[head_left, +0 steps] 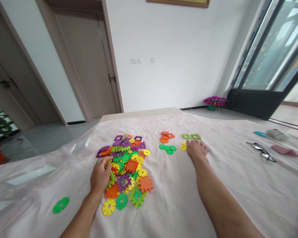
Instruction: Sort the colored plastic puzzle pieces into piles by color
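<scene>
A mixed pile of plastic building pieces [125, 165] lies on the cloth: notched discs in yellow and green, toothed squares in orange, purple and light green. At its left edge is my left hand [100, 173], thumb and bent forefinger apart, fingertips touching the pieces; nothing shows gripped. My right hand [197, 148] rests palm down on the cloth with fingers stretched out, beside yellow discs [183, 146] that it partly covers. Nearby sit small groups of light green squares [191, 136], orange squares [166, 136] and green discs [168, 148].
A single green disc [61, 205] lies at the left, near clear plastic packaging [32, 175]. Eyeglasses [262, 152], a pink cloth [285, 150], a blue item [260, 134] and a whitish pack [277, 134] are on the right of the cloth-covered table [169, 195].
</scene>
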`<action>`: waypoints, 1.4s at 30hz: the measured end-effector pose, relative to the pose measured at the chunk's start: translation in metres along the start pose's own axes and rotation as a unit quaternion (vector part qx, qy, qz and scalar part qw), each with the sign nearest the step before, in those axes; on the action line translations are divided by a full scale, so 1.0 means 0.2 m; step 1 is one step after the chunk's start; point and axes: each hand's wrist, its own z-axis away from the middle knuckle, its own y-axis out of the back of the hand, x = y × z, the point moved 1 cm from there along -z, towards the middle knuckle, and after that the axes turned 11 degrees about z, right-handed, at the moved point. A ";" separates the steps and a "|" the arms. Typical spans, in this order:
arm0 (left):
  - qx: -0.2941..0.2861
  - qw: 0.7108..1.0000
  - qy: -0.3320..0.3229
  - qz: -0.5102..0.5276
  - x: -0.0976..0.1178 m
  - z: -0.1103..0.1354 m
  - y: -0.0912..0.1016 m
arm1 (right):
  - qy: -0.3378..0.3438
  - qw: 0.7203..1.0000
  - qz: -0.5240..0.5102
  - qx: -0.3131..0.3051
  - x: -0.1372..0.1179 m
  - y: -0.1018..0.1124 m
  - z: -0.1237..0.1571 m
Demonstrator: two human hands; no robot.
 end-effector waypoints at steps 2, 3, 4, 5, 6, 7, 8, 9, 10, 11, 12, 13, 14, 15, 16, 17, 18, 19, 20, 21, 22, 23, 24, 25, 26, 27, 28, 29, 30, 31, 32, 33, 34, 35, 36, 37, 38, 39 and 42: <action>0.001 1.000 -0.002 -0.003 0.00 0.00 0.00 | 0.000 1.000 -0.012 0.026 -0.01 0.02 0.00; 0.002 1.000 -0.003 -0.005 0.00 0.00 0.00 | 0.007 0.999 -0.025 0.043 -0.02 0.03 0.01; 0.002 1.000 -0.005 -0.007 0.00 0.00 0.00 | 0.020 0.997 -0.043 0.063 -0.04 0.05 0.01; 0.002 1.000 -0.006 -0.008 0.00 0.00 0.00 | 0.042 0.993 -0.068 0.082 -0.06 0.06 0.02; 0.002 1.000 -0.008 -0.009 0.01 0.00 0.00 | 0.071 0.988 -0.099 0.097 -0.09 0.08 0.04; 0.002 1.000 -0.009 -0.010 0.01 0.00 0.00 | 0.106 0.980 -0.133 0.107 -0.12 0.09 0.05; 0.002 1.000 -0.011 -0.011 0.01 0.00 0.00 | 0.147 0.969 -0.167 0.108 -0.16 0.10 0.08; 0.004 1.000 -0.012 -0.012 0.01 0.00 0.00 | 0.190 0.956 -0.199 0.102 -0.21 0.11 0.11; 0.005 1.000 -0.013 -0.012 0.01 0.00 0.00 | 0.233 0.942 -0.226 0.089 -0.25 0.12 0.14; 0.007 1.000 -0.014 -0.011 0.01 0.00 0.00 | 0.274 0.927 -0.245 0.073 -0.30 0.12 0.19; 0.007 1.000 -0.015 -0.011 0.01 0.00 0.00 | 0.312 0.913 -0.257 0.057 -0.35 0.13 0.23; 0.007 1.000 -0.015 -0.010 0.01 0.00 0.00 | 0.348 0.898 -0.266 0.043 -0.40 0.14 0.28; 0.006 1.000 -0.014 -0.010 0.01 0.00 0.00 | 0.372 0.887 -0.273 0.032 -0.44 0.16 0.33; 0.005 1.000 -0.011 -0.010 0.01 0.00 0.00 | 0.395 0.876 -0.278 0.020 -0.49 0.17 0.39; 0.004 1.000 -0.009 -0.010 0.01 0.00 0.00 | 0.420 0.864 -0.279 0.008 -0.52 0.19 0.44; 0.003 1.000 -0.007 -0.010 0.02 0.00 0.00 | 0.444 0.852 -0.278 -0.002 -0.55 0.20 0.48; 0.003 1.000 -0.006 -0.010 0.02 0.00 0.00 | 0.470 0.839 -0.275 -0.011 -0.58 0.22 0.52; 0.002 1.000 -0.005 -0.009 0.02 0.00 0.00 | 0.496 0.826 -0.268 -0.018 -0.60 0.23 0.56; 0.002 1.000 -0.005 -0.009 0.02 0.00 0.00 | 0.518 0.815 -0.259 -0.023 -0.62 0.24 0.59; 0.002 1.000 -0.005 -0.008 0.02 0.00 0.00 | 0.536 0.807 -0.247 -0.028 -0.63 0.25 0.62; 0.001 1.000 -0.006 -0.008 0.02 0.00 0.01 | 0.549 0.801 -0.236 -0.031 -0.64 0.26 0.64; 0.000 1.000 -0.006 -0.007 0.03 0.00 0.01 | 0.556 0.799 -0.226 -0.035 -0.65 0.26 0.65; 0.000 1.000 -0.006 -0.006 0.03 0.00 0.01 | 0.559 0.798 -0.221 -0.038 -0.65 0.26 0.65; 0.001 1.000 -0.005 -0.005 0.03 0.00 0.01 | 0.559 0.798 -0.219 -0.041 -0.65 0.26 0.65; 0.002 1.000 -0.005 -0.005 0.03 0.00 0.01 | 0.558 0.799 -0.221 -0.043 -0.65 0.27 0.65; 0.002 1.000 -0.004 -0.005 0.03 0.00 0.01 | 0.553 0.801 -0.224 -0.043 -0.65 0.27 0.65; 0.003 1.000 -0.004 -0.004 0.03 0.00 0.01 | 0.546 0.805 -0.227 -0.043 -0.65 0.27 0.64; 0.003 1.000 -0.004 -0.004 0.03 0.00 0.01 | 0.537 0.811 -0.230 -0.043 -0.65 0.26 0.64; 0.003 1.000 -0.005 -0.005 0.03 0.00 0.00 | 0.525 0.818 -0.232 -0.042 -0.65 0.26 0.63; 0.002 1.000 -0.006 -0.005 0.03 0.00 0.00 | 0.511 0.826 -0.235 -0.043 -0.65 0.25 0.62; 0.002 1.000 -0.007 -0.005 0.03 0.00 0.00 | 0.492 0.835 -0.242 -0.042 -0.65 0.24 0.61; 0.002 1.000 -0.008 -0.006 0.03 0.00 0.00 | 0.471 0.845 -0.251 -0.043 -0.65 0.22 0.60; 0.001 1.000 -0.010 -0.006 0.03 0.00 0.00 | 0.446 0.854 -0.263 -0.044 -0.65 0.21 0.59; 0.001 1.000 -0.010 -0.006 0.02 0.00 0.00 | 0.422 0.862 -0.276 -0.045 -0.65 0.19 0.58; 0.001 1.000 -0.010 -0.007 0.02 0.00 0.00 | 0.400 0.869 -0.289 -0.045 -0.64 0.18 0.57; 0.000 1.000 -0.009 -0.008 0.02 0.00 0.00 | 0.381 0.873 -0.300 -0.043 -0.64 0.17 0.56; -0.001 1.000 -0.008 -0.008 0.02 0.00 0.00 | 0.367 0.877 -0.308 -0.039 -0.64 0.16 0.55; -0.002 1.000 -0.006 -0.009 0.02 0.00 0.00 | 0.357 0.880 -0.312 -0.034 -0.63 0.16 0.54; -0.004 1.000 -0.004 -0.007 0.02 0.00 0.00 | 0.331 0.892 -0.308 -0.017 -0.61 0.16 0.51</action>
